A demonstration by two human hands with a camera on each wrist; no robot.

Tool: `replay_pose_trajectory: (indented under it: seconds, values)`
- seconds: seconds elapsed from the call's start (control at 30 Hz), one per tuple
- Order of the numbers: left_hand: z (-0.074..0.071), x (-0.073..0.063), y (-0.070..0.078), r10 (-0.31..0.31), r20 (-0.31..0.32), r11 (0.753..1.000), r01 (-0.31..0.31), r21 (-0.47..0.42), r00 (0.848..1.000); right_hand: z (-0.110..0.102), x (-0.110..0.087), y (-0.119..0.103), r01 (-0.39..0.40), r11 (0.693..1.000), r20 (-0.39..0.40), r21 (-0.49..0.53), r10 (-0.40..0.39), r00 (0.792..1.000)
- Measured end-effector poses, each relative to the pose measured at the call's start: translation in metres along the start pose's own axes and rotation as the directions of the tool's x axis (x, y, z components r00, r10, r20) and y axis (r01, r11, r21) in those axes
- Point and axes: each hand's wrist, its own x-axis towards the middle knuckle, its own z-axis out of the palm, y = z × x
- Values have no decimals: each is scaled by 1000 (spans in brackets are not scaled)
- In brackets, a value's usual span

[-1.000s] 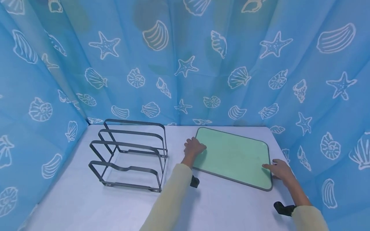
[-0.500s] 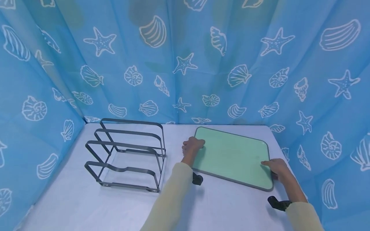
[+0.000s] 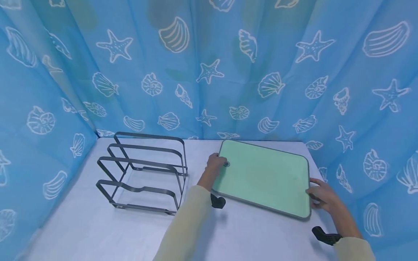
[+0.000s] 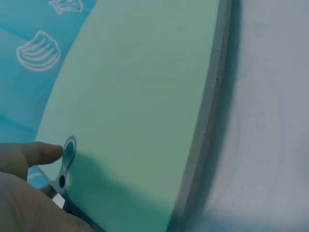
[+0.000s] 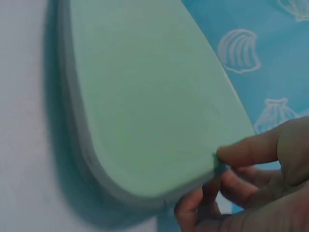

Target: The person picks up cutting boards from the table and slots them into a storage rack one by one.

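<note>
A light green cutting board (image 3: 264, 177) with a grey rim is held at both ends, close over the table and turned at a slant. My left hand (image 3: 214, 167) grips its left end, thumb on top beside a grey-ringed hole (image 3: 226, 164); the left wrist view shows the thumb tip right at this hole. At the opposite end, my right hand (image 3: 324, 195) pinches the edge, thumb above and fingers curled beneath, as the right wrist view shows. Along the board's long edge (image 4: 205, 111) a shadow falls on the white surface.
A dark metal rack (image 3: 148, 135) with several upright hoops stands on the white table (image 3: 81, 217), left of the board. Blue curtains (image 3: 209, 98) with shell and starfish prints enclose the back and both sides.
Both hands have tightened on the board's ends. The board now looks slightly larger and raised, and its hole shows beside the left thumb. The rack stays where it was.
</note>
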Motion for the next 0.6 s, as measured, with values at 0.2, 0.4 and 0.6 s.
replay_pose_trajectory:
  seconds: [0.2,0.4,0.6]
  values:
    - [-8,-7,5,55,7,997,-55,-58,998,-9,-20,-6,124,992,47,2,-124,991]
    - [-18,-17,17,114,62,990,-108,-93,992,-19,-45,-12,243,965,80,98,-251,965]
    - [-31,-38,41,216,113,972,-203,-116,970,-30,-70,-19,348,907,67,236,-372,926]
